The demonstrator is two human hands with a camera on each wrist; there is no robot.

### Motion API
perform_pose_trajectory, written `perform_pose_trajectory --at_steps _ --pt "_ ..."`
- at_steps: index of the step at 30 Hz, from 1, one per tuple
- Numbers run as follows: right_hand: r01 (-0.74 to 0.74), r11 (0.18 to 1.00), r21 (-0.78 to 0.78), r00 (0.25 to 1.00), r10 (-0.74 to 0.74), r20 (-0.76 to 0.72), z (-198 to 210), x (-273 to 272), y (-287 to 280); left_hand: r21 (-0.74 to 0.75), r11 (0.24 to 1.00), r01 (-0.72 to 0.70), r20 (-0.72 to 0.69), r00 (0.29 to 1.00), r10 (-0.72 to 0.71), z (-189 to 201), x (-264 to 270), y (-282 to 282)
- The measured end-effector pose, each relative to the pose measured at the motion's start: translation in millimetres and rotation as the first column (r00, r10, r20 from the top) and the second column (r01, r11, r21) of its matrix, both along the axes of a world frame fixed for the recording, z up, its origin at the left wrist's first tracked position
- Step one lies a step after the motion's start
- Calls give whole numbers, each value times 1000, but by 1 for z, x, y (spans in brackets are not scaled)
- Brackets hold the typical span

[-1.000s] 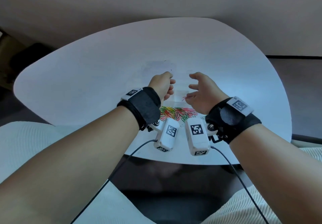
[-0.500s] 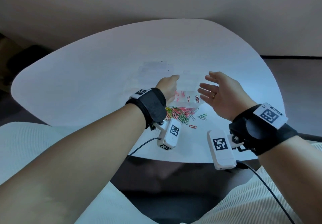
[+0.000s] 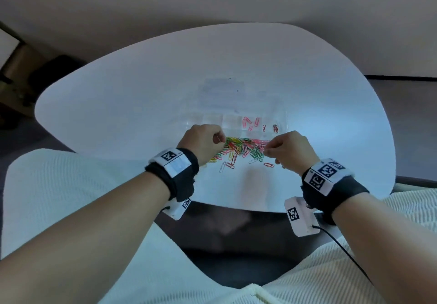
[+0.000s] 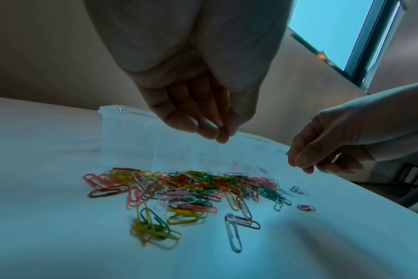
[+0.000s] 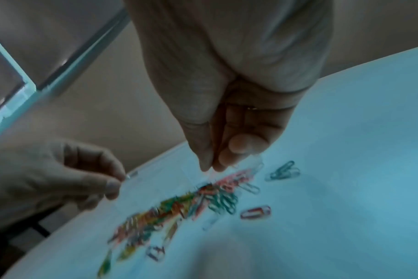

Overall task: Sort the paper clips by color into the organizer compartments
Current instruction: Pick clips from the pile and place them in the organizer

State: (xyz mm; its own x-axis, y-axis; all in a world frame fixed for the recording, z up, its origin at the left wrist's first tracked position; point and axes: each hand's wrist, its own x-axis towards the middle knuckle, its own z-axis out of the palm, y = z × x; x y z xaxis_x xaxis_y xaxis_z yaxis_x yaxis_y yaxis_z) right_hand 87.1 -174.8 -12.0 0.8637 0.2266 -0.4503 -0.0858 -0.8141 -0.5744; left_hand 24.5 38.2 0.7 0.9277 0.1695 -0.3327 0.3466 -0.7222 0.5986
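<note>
A heap of coloured paper clips (image 3: 241, 148) is seen on the white tabletop (image 3: 142, 105), near its front edge, w/ red, pink, yellow, green & white ones mixed; a few strays lie apart toward the front, incl. a white clip (image 4: 234, 234) and a red clip (image 5: 255, 212). Just behind the heap a clear organizer (image 3: 236, 120) is set, its compartments in a row; pink clips (image 3: 250, 122) are seen in a compartment toward the right, and dark red clips (image 3: 275, 127) in the next one to the right; the other compartments look washed out and their contents can't be told. The left hand (image 3: 203, 141) is held above the heap's left end, fingers curled & bunched, thumb pressed to fingertip; in the right wrist view a thin pale sliver shows at the pinch, but what it is can't be told, so the grip's content is uncertain. The right hand (image 3: 290, 150) is held above the heap's right end, thumb and fingers (image 5: 239, 147) drawn together pointing down; whether anything is pinched can't be told. A ring is seen on a right-hand finger. Black wrist straps (image 3: 182, 173) w/ marker tags are worn on both wrists.
</note>
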Motion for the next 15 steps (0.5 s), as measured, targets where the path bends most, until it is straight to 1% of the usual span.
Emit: perform_pose_trajectory --at_steps 4,7,9,13,15 --pt "-31 994 -103 997 38 64 -20 -5 1 67 980 189 9 982 -190 -8 3 -11" --pt "-74 989 -127 994 83 65 -32 -10 -3 158 928 339 0 939 -343 -27 -2 -24" --pt "-123 981 -149 987 136 82 -37 -15 -3 204 891 405 -11 911 -412 -42 -7 -28" --pt "-124 973 -197 979 152 134 -43 -19 0 250 888 386 -1 917 -398 -58 -9 -26" --pt "-116 967 -228 982 146 121 -46 -21 1 253 893 373 2 923 -386 -61 -7 -24"
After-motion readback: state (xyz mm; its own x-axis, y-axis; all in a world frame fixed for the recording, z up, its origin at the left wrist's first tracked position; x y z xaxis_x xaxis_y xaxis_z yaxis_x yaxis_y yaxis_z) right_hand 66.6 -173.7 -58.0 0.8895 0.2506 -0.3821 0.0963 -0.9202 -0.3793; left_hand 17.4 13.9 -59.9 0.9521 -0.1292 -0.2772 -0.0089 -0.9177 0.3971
